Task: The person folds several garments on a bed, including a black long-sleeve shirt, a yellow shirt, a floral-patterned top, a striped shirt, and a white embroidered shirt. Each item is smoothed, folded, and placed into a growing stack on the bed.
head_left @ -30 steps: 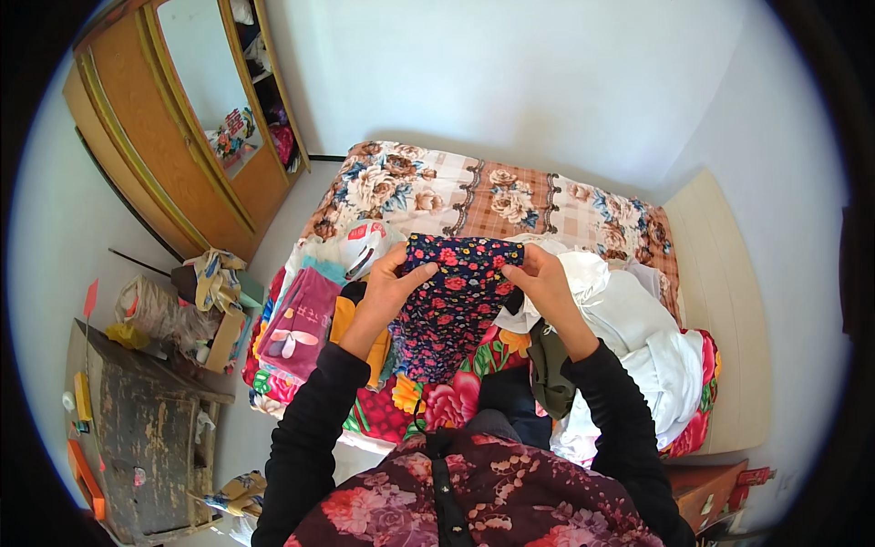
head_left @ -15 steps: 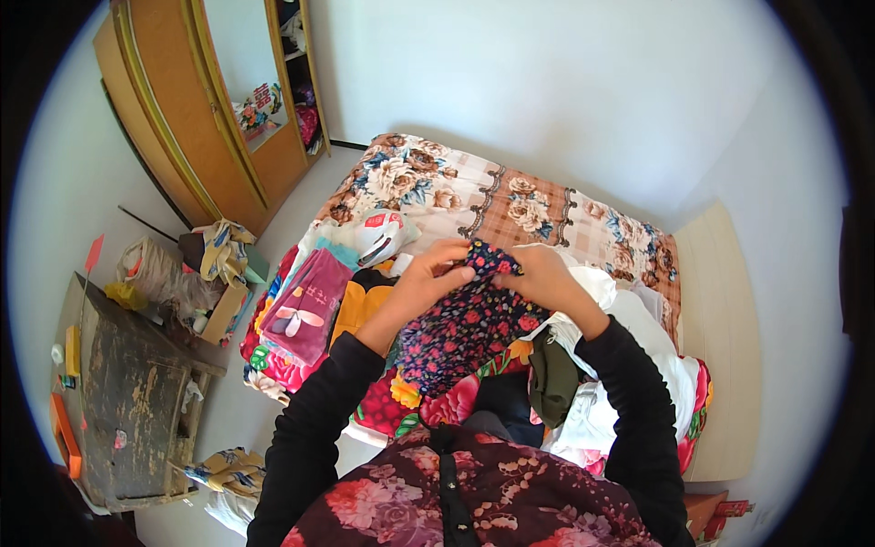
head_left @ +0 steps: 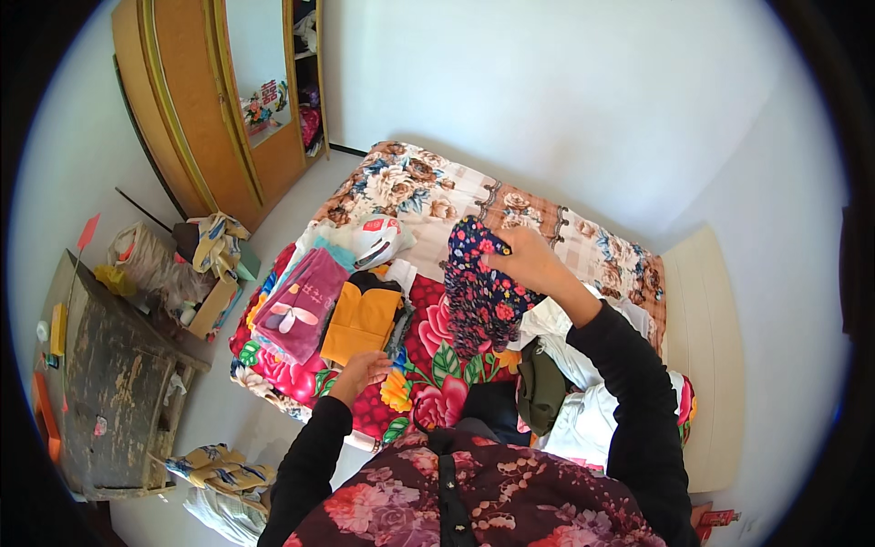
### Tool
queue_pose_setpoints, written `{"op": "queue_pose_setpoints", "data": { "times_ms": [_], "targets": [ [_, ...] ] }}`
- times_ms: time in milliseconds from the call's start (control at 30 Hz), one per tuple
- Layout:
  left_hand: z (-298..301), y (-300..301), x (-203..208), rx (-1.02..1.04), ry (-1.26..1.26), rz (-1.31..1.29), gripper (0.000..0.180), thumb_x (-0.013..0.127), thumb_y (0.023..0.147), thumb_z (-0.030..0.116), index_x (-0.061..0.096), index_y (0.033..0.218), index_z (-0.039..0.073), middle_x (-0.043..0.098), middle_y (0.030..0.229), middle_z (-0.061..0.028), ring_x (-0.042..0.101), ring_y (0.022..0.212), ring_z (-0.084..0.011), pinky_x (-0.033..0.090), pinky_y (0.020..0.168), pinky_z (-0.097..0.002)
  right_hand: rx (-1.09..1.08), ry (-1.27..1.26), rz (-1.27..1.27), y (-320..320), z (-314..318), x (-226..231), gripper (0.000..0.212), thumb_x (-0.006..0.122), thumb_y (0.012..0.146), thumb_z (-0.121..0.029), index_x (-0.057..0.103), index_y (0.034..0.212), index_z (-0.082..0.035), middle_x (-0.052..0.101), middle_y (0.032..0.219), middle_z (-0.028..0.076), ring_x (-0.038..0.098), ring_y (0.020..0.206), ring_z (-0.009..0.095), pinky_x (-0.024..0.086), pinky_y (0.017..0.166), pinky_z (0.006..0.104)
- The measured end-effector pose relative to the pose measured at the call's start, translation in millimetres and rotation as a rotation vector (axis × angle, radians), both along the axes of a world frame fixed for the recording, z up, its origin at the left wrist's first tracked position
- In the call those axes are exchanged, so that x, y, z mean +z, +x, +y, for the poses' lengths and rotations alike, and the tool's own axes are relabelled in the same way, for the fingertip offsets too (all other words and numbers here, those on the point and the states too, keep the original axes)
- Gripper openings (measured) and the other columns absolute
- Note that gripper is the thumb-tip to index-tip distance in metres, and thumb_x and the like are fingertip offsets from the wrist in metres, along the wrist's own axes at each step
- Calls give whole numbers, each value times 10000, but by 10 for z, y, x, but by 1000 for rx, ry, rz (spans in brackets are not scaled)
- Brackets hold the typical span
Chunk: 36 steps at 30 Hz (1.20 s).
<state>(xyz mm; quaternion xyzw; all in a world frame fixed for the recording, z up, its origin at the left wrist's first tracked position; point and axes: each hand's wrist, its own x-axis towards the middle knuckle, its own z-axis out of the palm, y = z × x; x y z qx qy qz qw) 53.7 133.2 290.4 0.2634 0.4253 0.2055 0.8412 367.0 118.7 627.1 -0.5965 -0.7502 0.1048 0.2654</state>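
Head view: your right hand [head_left: 529,260] is clamped on the upper edge of the dark floral cloth [head_left: 476,296], which hangs bunched over the red flowered blanket [head_left: 436,401], left of the olive garment [head_left: 541,387]. Your left hand [head_left: 366,369] is off the cloth, fingers half curled beside the mustard garment [head_left: 360,321]; can't tell if fingertips meet. For good handling: pinch firmly, support the loose lower end, smooth creases, line edges up.
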Motion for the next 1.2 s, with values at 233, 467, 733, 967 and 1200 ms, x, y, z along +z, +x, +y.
{"op": "queue_pose_setpoints", "data": {
  "times_ms": [233, 467, 733, 967, 1200],
  "targets": [
    [-106, -222, -400, -4, -67, -8, 434, 444, 935, 395, 516, 1162, 31, 623, 1083, -131, 630, 929, -238, 495, 742, -335, -140, -239, 900, -134, -51, 858, 268, 677, 808, -165, 623, 956, 51, 667, 859, 94, 644, 692, 143, 532, 679, 255],
    [87, 408, 301, 356, -226, -691, 518, 366, 965, 396, 363, 1340, 39, 566, 1220, -146, 597, 1048, -252, 500, 796, -392, -227, -214, 1143, 546, -474, 759, 290, 663, 823, -129, 582, 1035, 51, 671, 919, 115, 664, 746, 155, 557, 686, 277],
    [214, 671, 344, 371, -137, -847, 443, 328, 985, 332, 418, 1326, 64, 541, 1265, -125, 569, 1090, -263, 459, 911, -419, -412, -353, 1144, 1179, -821, -254, 231, 661, 830, -124, 616, 994, 33, 676, 908, 101, 662, 746, 156, 551, 687, 294],
    [159, 964, 171, 156, -43, -1125, 411, 294, 1003, 285, 448, 1320, 74, 514, 1303, -104, 530, 1142, -254, 417, 1002, -418, -432, -397, 1132, 1104, -843, -245, 239, 642, 848, -129, 608, 1019, 34, 674, 905, 97, 661, 737, 152, 550, 670, 284],
    [-24, 1248, 949, 149, 53, -1047, 462, 306, 981, 370, 503, 1232, 36, 555, 1240, -140, 556, 1100, -281, 425, 994, -402, -156, -435, 409, 91, -609, -587, 481, 502, 923, -407, 578, 1096, 36, 651, 955, 164, 643, 840, 226, 497, 765, 321]
  ]
}}
